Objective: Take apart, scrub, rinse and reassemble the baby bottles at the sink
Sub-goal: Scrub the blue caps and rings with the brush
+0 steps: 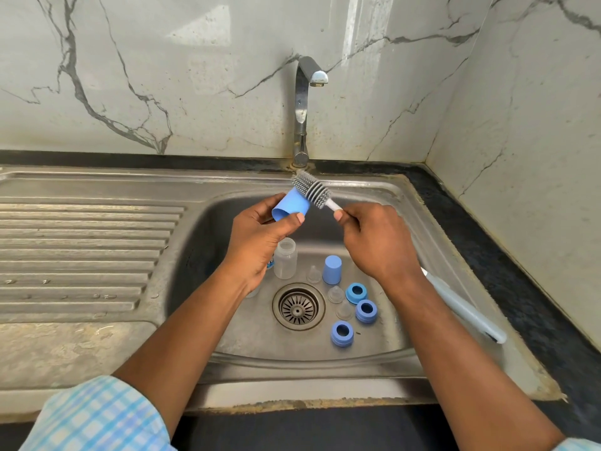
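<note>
Left hand (260, 236): curled round a blue cap (291, 206), its open mouth towards the person. Right hand (374, 242): gripping the stem of a grey bottle brush (312, 190), bristles against the cap's outer wall.

Step, as I judge it: scrubbing. Next, the bristles must enter the cap's mouth.

Sink (292, 366) floor: clear bottle (285, 258), second cap (332, 270), three blue rings (366, 310), clear teats (336, 293).

Label (270, 263) behind the left wrist: blue print, unreadable.

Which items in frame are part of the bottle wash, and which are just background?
In the job:
- left hand holding blue cap
- right hand holding brush
- clear bottle
- second blue cap
- three blue rings
- clear teats
- tap

Just there:
- draining board
- drain strainer
- marble wall
- dark counter
</note>
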Demonstrator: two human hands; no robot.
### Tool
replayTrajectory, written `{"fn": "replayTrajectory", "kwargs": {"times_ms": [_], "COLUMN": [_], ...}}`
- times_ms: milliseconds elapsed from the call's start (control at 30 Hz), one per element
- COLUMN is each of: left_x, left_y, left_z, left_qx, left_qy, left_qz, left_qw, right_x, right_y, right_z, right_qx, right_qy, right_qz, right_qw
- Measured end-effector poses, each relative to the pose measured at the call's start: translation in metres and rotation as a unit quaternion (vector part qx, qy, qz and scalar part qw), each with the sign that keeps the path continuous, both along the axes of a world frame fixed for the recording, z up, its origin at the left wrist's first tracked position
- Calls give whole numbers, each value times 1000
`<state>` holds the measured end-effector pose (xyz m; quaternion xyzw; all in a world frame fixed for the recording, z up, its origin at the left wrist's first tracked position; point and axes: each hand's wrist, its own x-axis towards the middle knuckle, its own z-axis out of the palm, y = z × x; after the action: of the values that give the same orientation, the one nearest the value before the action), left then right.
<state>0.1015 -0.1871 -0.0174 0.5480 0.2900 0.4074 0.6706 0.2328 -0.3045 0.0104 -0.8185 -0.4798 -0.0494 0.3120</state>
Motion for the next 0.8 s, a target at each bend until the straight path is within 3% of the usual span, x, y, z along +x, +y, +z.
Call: {"fn": "replayTrajectory", "kwargs": {"times_ms": [133,400,567,800], "left_x": [-3,1,-4,0], "left_y": [-1,-2,0,1], "left_z": [2,-3,-4,-7], "left_qx": [68,108,164,214], "left_qy": [43,63,83,105], "left_qz": [40,42,77,62], "left_qw": [996,991,980,969], "right_x": [-10,-8,-19,-5], "right_y": [1,6,1,6], "right_z": [2,2,5,2], "right_qx": [-32,-10,-48,-24], "right_qy": [-16,-32,-11,-17], "right_qz": [64,-49,58,-90], "right_qw": [997,998,997,996]}}
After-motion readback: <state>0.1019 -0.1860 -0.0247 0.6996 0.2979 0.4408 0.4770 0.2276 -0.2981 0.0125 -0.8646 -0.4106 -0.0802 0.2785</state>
